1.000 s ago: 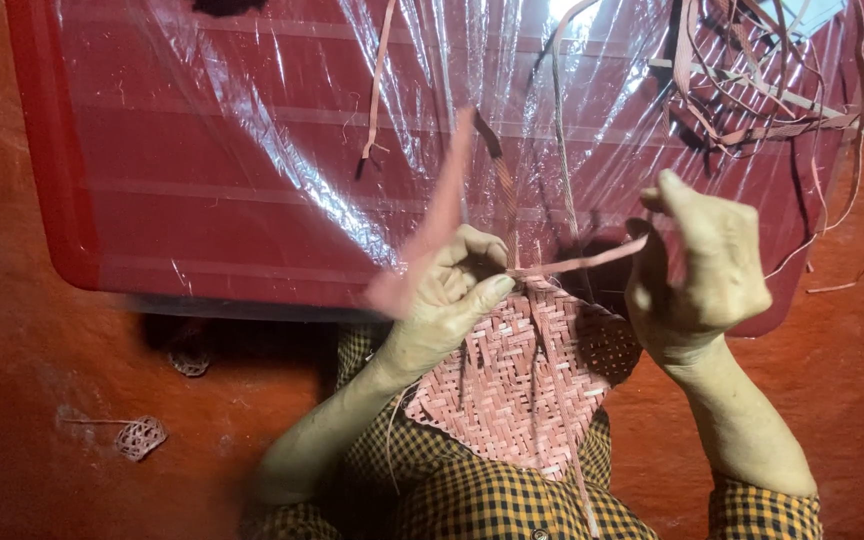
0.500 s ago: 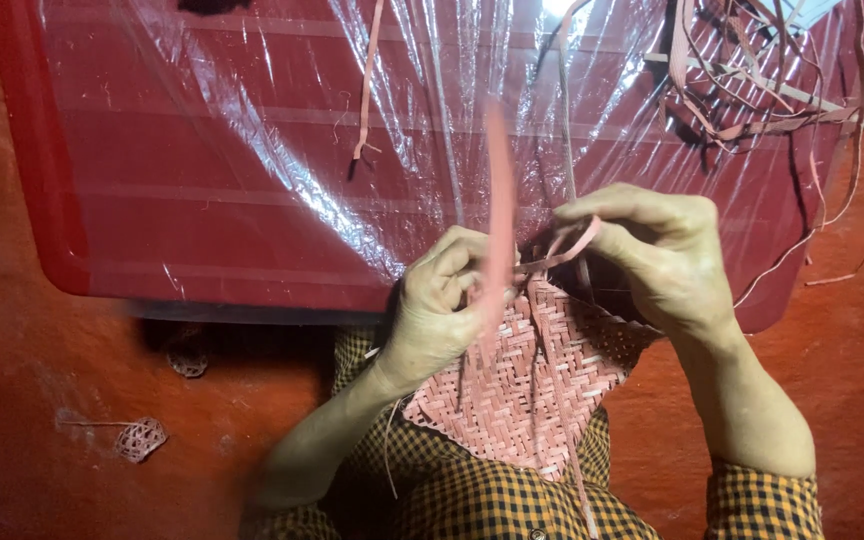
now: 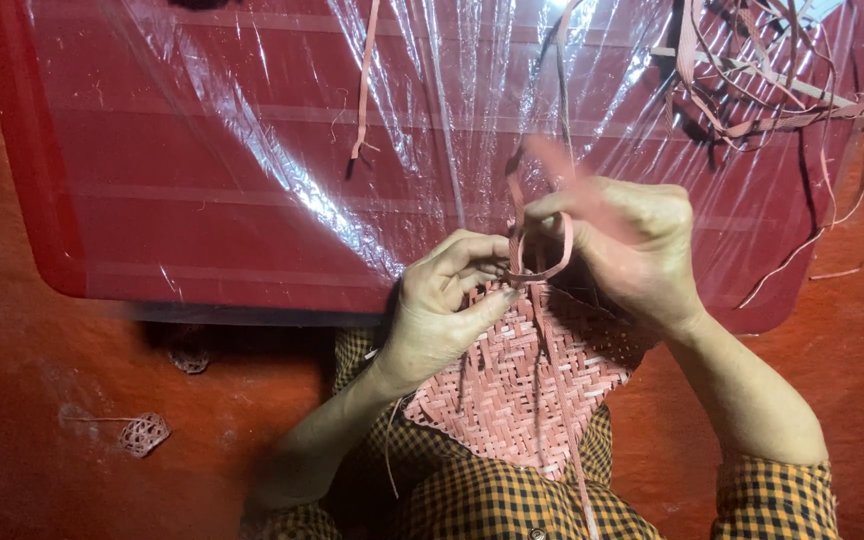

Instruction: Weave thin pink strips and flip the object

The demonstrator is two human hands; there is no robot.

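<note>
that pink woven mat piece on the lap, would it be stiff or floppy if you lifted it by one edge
Probably bendy: the pink woven strip mat drapes over the checked-cloth lap. Likely light, being thin flat strips. Its loose strip curls in a loop between the left hand and right hand, so edges may fray.

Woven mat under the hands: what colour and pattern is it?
The woven mat is pale pink, plaited from flat strips in a diagonal herringbone-like weave; the head view shows it.

A pink woven mat [image 3: 527, 385], plaited diagonally from flat strips, is held point-down over the lap, its upper edge pinched by the left hand [image 3: 442, 310]. A loose pink strip [image 3: 537, 250] is looped above that edge and gripped by the right hand [image 3: 632, 250].
</note>
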